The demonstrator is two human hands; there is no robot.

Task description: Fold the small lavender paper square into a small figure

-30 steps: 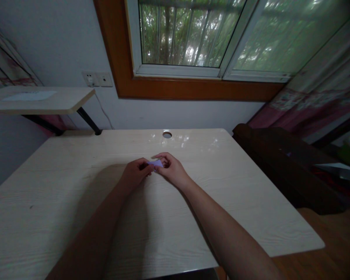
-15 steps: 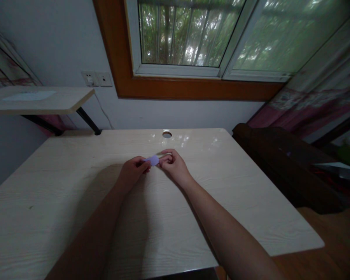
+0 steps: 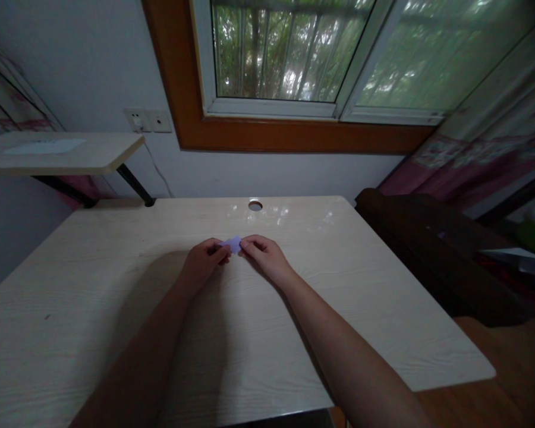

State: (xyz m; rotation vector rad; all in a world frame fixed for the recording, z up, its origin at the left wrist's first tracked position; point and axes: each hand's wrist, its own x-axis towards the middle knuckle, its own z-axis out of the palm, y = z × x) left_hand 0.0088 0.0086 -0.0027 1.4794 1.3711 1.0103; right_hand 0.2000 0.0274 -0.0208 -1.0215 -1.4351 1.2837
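Observation:
A small folded piece of pale purple paper [image 3: 233, 243] is held just above the light wooden desk [image 3: 116, 297], near its middle. My left hand [image 3: 204, 262] pinches the paper's left side with curled fingers. My right hand [image 3: 263, 257] pinches its right side, fingers pressed together over the edge. Both forearms reach in from the bottom of the view. Most of the paper is hidden between the fingertips.
A round cable hole [image 3: 255, 205] lies near the desk's far edge. A raised side shelf [image 3: 62, 153] with a paper sheet stands at the back left. A dark wooden piece of furniture [image 3: 432, 249] sits to the right. A window [image 3: 294, 53] and wall sockets [image 3: 147, 120] are behind.
The paper was turned and lifted slightly between my fingers. My right hand's fingers, partly raised half a second ago, have closed down onto the paper. Both hands stay at the same spot.

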